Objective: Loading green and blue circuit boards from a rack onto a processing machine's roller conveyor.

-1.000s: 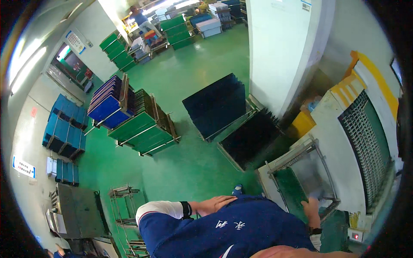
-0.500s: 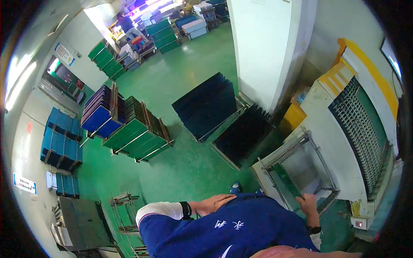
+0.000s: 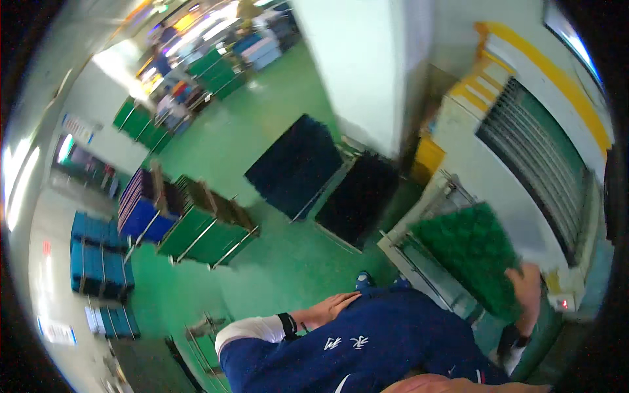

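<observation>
My right hand [image 3: 526,291] grips the edge of a large thin green board [image 3: 466,247], which looks like a circuit board panel with a mottled face. The board is tilted above a metal slotted rack [image 3: 414,261], whose frame shows beneath and beside it. Whether the board's lower edge still touches the rack I cannot tell. My left hand [image 3: 333,308] lies flat on the front of my blue shirt at the waist, fingers stretched and holding nothing.
At the right stands a pale machine with a roller bed [image 3: 534,160] and yellow trim. Two racks of dark boards [image 3: 298,167] stand ahead on the green floor. Blue and green loaded racks [image 3: 206,239] are left of them. A white pillar [image 3: 363,72] rises behind; people work far back.
My right hand has pulled the green board up from the rack, turning its broad face into view. My left hand stays at my waist. The whole view has swung somewhat.
</observation>
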Motion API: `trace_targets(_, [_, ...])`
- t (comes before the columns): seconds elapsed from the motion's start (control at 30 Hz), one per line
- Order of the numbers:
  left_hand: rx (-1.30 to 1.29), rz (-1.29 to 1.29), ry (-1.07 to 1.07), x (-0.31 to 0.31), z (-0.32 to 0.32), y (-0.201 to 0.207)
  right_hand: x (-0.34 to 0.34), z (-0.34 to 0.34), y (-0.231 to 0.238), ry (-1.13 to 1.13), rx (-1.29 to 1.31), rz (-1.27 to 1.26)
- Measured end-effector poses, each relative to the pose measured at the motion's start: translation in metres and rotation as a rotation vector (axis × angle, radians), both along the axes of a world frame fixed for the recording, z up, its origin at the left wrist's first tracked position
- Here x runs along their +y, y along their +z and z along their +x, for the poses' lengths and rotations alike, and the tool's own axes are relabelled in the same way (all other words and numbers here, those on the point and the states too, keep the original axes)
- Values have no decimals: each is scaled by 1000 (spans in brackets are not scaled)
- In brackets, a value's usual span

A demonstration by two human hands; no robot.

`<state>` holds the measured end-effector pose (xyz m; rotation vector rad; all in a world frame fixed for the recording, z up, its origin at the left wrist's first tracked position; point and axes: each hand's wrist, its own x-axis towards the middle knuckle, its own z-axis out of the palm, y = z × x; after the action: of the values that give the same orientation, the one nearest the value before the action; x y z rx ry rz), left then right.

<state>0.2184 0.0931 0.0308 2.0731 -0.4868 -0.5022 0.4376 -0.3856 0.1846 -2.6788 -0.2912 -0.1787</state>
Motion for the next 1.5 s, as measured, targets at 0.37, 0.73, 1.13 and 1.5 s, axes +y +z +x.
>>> trace_targets(0.37, [84, 25, 67, -13, 1, -38, -116, 64, -18, -647, -203, 1469])
trace_targets(0.73, [188, 32, 83, -34, 26, -49, -128, 142, -124, -573, 58, 1975])
trace_targets(1.13, [238, 39, 96, -63, 56, -55, -123, 188, -145, -482, 467, 1912])
trace_targets(1.5, [269, 42, 128, -72, 56, -56, -105, 202, -119, -385, 489, 1675])
